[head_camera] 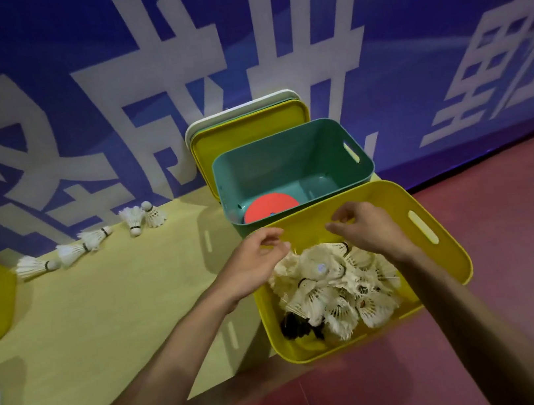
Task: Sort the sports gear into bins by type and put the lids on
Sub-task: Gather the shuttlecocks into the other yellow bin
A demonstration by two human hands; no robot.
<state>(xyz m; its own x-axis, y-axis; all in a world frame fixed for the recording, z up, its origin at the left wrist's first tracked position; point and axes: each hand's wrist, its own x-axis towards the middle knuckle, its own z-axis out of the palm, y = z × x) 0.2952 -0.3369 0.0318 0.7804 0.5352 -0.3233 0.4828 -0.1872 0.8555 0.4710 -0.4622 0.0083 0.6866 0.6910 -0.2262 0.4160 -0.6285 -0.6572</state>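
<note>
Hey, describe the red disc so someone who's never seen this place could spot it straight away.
Find the blue wall with big white characters. At its foot stands a teal bin, just beyond the yellow bin heaped with shuttlecocks. The red disc lies flat on the teal bin's floor, near-left corner: unlike the white feathered shuttlecocks, it is flat, round and bright red.

Dark item [294, 328] — half under shuttlecocks [336, 282]
</note>
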